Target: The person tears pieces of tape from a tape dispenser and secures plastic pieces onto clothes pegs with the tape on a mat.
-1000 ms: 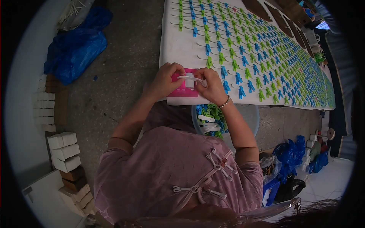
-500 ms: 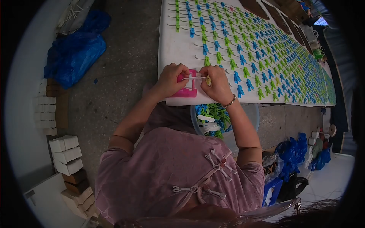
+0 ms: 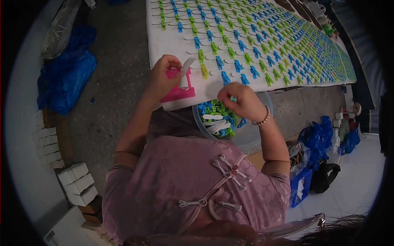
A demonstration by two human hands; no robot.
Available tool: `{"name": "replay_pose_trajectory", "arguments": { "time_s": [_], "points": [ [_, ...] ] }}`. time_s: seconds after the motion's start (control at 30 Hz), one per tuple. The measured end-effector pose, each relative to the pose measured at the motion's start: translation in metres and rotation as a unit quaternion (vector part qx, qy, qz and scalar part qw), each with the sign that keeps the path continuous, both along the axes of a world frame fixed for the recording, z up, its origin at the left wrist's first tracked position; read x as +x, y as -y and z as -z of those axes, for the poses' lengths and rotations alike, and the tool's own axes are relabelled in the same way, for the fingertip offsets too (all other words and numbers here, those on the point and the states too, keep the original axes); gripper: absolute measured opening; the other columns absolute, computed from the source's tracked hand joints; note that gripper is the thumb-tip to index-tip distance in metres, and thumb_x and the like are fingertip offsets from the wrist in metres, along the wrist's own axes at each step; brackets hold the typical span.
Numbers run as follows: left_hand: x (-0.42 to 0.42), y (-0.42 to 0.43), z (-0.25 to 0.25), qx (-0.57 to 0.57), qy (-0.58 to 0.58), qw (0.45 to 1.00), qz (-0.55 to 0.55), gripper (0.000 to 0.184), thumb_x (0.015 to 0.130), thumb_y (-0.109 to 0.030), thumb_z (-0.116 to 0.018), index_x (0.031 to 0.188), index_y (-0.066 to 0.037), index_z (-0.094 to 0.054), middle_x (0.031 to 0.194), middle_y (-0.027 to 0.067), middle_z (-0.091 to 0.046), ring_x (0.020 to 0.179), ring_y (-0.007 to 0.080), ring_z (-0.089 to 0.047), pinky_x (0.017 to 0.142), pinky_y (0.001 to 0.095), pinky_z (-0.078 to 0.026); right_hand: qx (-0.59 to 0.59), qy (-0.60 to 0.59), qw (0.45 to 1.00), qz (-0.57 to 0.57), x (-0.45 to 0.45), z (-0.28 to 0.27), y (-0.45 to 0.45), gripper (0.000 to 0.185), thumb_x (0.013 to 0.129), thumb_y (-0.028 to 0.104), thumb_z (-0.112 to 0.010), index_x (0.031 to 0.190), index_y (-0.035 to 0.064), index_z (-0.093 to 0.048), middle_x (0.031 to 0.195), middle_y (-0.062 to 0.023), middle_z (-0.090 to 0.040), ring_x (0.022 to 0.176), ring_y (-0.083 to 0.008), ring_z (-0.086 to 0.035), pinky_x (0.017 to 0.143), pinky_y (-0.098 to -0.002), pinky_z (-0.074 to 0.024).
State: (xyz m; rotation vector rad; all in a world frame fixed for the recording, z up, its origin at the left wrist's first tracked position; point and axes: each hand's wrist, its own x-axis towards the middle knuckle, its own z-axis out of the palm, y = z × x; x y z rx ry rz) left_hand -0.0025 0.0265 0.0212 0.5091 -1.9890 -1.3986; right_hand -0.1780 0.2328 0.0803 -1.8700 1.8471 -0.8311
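My left hand [image 3: 166, 78] is closed on one end of a white strip [image 3: 188, 64], which sticks up from the fingertips. Beneath that hand, at the table's near left corner, is a pink plastic frame [image 3: 179, 94] with a white piece inside, partly hidden. My right hand [image 3: 242, 101] hangs over the rim of a clear basin [image 3: 251, 138], fingers curled and slightly blurred; whether they hold anything cannot be made out. In the basin lie green and blue clothespins [image 3: 221, 108] and several white strips [image 3: 217, 126]. A yellow clothespin [image 3: 204, 71] lies right of the pink frame.
Rows of green and blue clothespins with white strips [image 3: 246, 43] cover much of the white table [image 3: 164, 45]. Blue plastic bags [image 3: 67, 80] lie on the floor at left, near stacked white boxes [image 3: 78, 182]. More blue bags [image 3: 318, 137] stand at right beside a blue crate [image 3: 301, 188].
My hands have parted. The yellow clothespin has left my right hand and now lies on the table, while that hand has moved to the basin. My left hand still holds a white strip.
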Motion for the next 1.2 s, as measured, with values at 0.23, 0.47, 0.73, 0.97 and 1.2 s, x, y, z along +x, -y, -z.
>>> {"name": "replay_pose_trajectory", "arguments": {
  "time_s": [0.23,0.47,0.73,0.97,1.2],
  "points": [
    [0.028,-0.003,0.008,0.012,-0.044,0.999,-0.001,0.03,0.079,0.001,-0.067,0.103,-0.004,-0.049,0.094,0.004,-0.059,0.089,0.0112,-0.058,0.083,0.026,-0.047,0.351,-0.236,0.892,0.159,-0.064,0.149,-0.036,0.032,0.084,0.035,-0.059,0.093,0.0054,-0.067,0.093,-0.0184,-0.066,0.09,-0.0346,-0.064,0.078,-0.0435,-0.0514],
    [0.042,-0.014,0.014,0.05,-0.072,0.996,0.026,0.031,0.079,0.002,-0.066,0.104,-0.005,-0.048,0.096,0.0028,-0.056,0.093,0.0097,-0.056,0.086,0.0245,-0.046,0.308,-0.238,0.916,0.091,-0.094,0.214,-0.029,0.039,0.083,0.029,-0.053,0.107,-0.0009,-0.062,0.108,-0.0243,-0.062,0.099,-0.0398,-0.06,0.088,-0.0436,-0.0474],
    [0.047,-0.012,0.012,0.14,-0.089,0.984,0.061,0.033,0.078,0.002,-0.067,0.104,-0.005,-0.047,0.097,0.0022,-0.055,0.093,0.0078,-0.054,0.085,0.0234,-0.046,0.278,-0.182,0.939,0.095,-0.122,0.229,-0.062,0.021,0.081,0.02,-0.056,0.085,-0.0001,-0.063,0.082,-0.0186,-0.066,0.082,-0.0312,-0.065,0.075,-0.0406,-0.0499],
    [0.047,-0.009,0.009,0.262,-0.108,0.955,0.091,0.031,0.08,0.002,-0.065,0.105,-0.006,-0.048,0.096,0.0005,-0.053,0.089,0.0064,-0.052,0.078,0.0225,-0.047,0.179,-0.027,0.96,0.212,-0.065,0.124,-0.088,0.017,0.08,0.014,-0.067,0.089,0.0011,-0.063,0.071,-0.0095,-0.066,0.062,-0.0189,-0.064,0.058,-0.0303,-0.0496],
    [0.044,-0.015,-0.004,0.289,-0.126,0.941,0.12,0.031,0.08,0.003,-0.065,0.104,-0.007,-0.048,0.095,0.0001,-0.051,0.087,0.0059,-0.05,0.076,0.0228,-0.047,0.013,0.376,0.907,0.187,-0.019,0.032,-0.06,0.033,0.081,-0.001,-0.069,0.113,0.0,-0.058,0.103,-0.0066,-0.066,0.09,-0.0114,-0.063,0.074,-0.0225,-0.0499]
  ]
}}
